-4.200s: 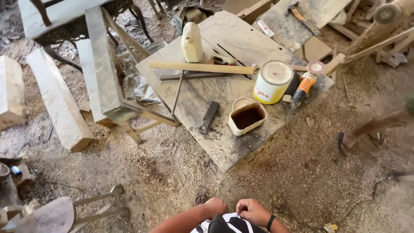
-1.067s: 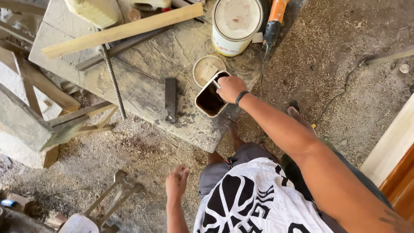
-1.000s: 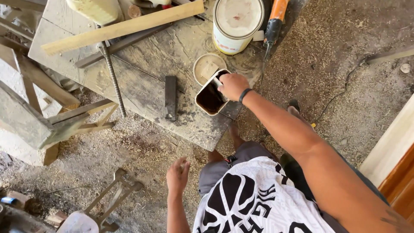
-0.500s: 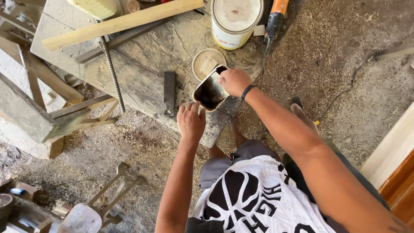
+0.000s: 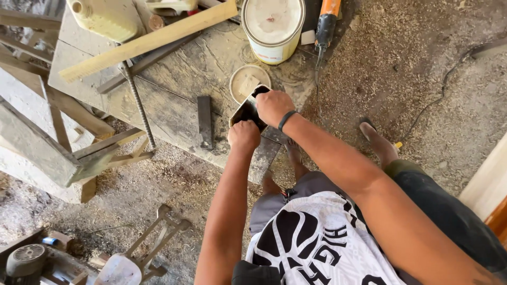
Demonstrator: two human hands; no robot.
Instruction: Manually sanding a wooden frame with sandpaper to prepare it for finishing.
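Both hands are closed on the cut-open container [image 5: 246,110], a cream-coloured tub with a dark brown liquid inside, which sits near the front edge of the weathered board [image 5: 179,68] that serves as a work surface. The left hand [image 5: 244,135] grips the container's near rim, fingers curled over it; the right hand [image 5: 273,107], a black band at the wrist, clasps the far right rim. Just behind the container lies a round cream lid [image 5: 248,82], touching or nearly touching it (contact cannot be confirmed). Further back stands a large paint tin [image 5: 273,26] with its lid on, and beside that an orange-and-black power tool [image 5: 326,21]. To the left of the container a dark flat bar [image 5: 205,121] lies on the board, with a ribbed steel rod [image 5: 138,103] and a long pale wooden strip [image 5: 150,39] beyond it. Sawdust covers the ground [image 5: 401,68] around.
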